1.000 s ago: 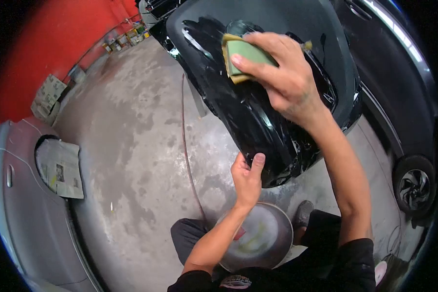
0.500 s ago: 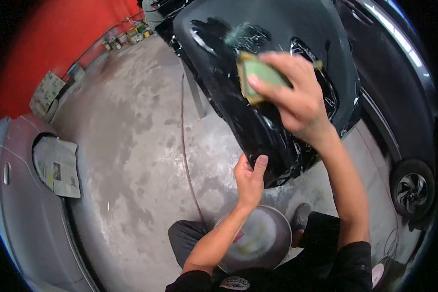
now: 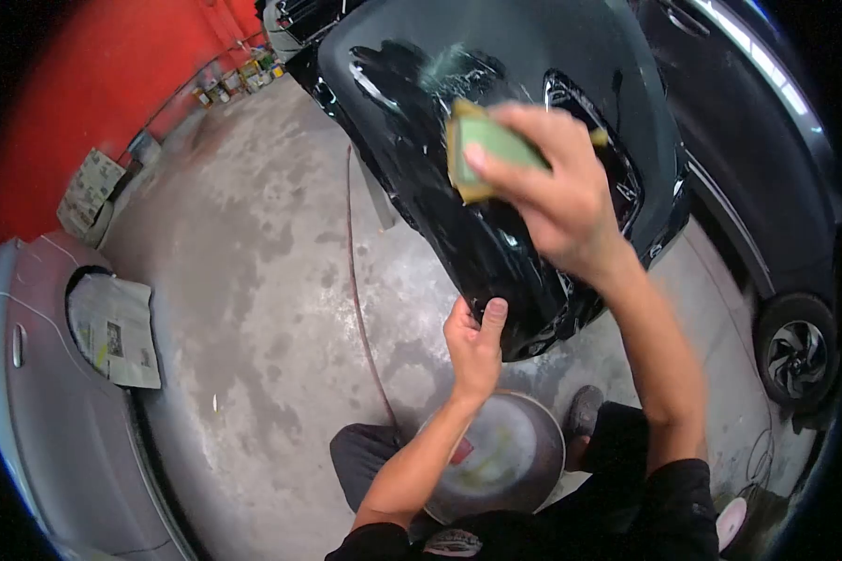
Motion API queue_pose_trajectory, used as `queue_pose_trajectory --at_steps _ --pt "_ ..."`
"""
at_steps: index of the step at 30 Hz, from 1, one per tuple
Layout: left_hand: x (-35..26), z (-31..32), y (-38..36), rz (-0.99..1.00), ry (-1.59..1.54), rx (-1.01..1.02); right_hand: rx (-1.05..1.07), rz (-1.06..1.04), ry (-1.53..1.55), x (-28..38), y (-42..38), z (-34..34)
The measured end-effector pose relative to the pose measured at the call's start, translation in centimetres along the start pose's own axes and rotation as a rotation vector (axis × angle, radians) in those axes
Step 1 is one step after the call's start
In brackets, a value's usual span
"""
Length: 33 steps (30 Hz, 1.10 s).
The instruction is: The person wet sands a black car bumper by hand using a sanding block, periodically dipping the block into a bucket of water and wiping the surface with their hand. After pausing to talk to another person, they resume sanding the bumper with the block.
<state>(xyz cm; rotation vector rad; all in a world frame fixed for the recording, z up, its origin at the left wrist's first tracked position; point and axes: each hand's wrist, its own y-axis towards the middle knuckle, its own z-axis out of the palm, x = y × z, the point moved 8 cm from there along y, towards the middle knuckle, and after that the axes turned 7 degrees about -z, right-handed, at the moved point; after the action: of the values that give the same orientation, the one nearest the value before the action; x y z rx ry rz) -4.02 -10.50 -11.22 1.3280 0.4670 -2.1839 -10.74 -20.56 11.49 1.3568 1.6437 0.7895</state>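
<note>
My right hand [image 3: 561, 192] is closed round a green sanding block [image 3: 498, 150] wrapped in yellowish sandpaper. The block lies against the wet, glossy face of a black car body panel [image 3: 468, 238], apparently a bumper. Down at the near edge of that panel, my left hand [image 3: 475, 351] grips it, thumb on top and fingers partly hidden behind the rim. Whitish wet streaks show above the block, and the panel's upper part looks dull grey.
A wide basin [image 3: 505, 458] of cloudy water stands between my legs, with something reddish inside. A hose [image 3: 357, 299] runs along the concrete floor. To the left is a grey car body [image 3: 61, 365]; a dark car [image 3: 753, 150] stands right. Cans [image 3: 243, 75] line the red wall.
The right hand and sanding block have shifted slightly left and down in view, as has the panel. My left hand keeps its hold on the panel's edge.
</note>
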Motion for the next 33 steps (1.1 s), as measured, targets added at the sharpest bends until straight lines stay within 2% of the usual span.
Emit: queue_pose_trajectory --at_steps 1,5,9,11,15,19,24,27,30,33 --pt "-0.4 0.4 0.3 0.013 -0.007 0.002 0.036 0.035 0.025 1.1 -0.1 -0.5" --pt "-0.3 0.5 0.0 0.026 0.001 -0.009 -0.004 -0.044 -0.063 -0.9 1.5 0.2" --pt "-0.7 0.4 -0.1 0.04 -0.014 -0.007 -0.104 0.036 -0.146 -2.7 2.7 -0.8" --pt "-0.3 0.0 -0.1 0.029 -0.005 0.007 -0.135 0.19 -0.085 -2.6 1.1 -2.5" --pt "-0.5 0.3 -0.1 0.03 -0.02 0.037 0.028 0.031 0.019 1.2 0.0 -1.6" --pt "-0.2 0.2 -0.2 0.014 -0.013 0.021 -0.022 -0.044 -0.088 -1.0 3.0 0.6" --pt "-0.4 0.2 -0.1 -0.005 0.015 0.009 0.085 -0.015 -0.002 0.6 0.4 -0.6" --pt "0.2 0.6 0.0 0.016 -0.061 0.02 0.065 -0.12 -0.021 -1.0 2.2 0.0" --pt "0.7 0.0 -0.1 -0.04 -0.004 0.038 0.066 -0.097 -0.018 -1.2 2.4 0.2" --pt "-0.4 0.4 0.0 0.03 -0.004 0.004 0.133 -0.06 0.076 0.1 0.7 -0.9"
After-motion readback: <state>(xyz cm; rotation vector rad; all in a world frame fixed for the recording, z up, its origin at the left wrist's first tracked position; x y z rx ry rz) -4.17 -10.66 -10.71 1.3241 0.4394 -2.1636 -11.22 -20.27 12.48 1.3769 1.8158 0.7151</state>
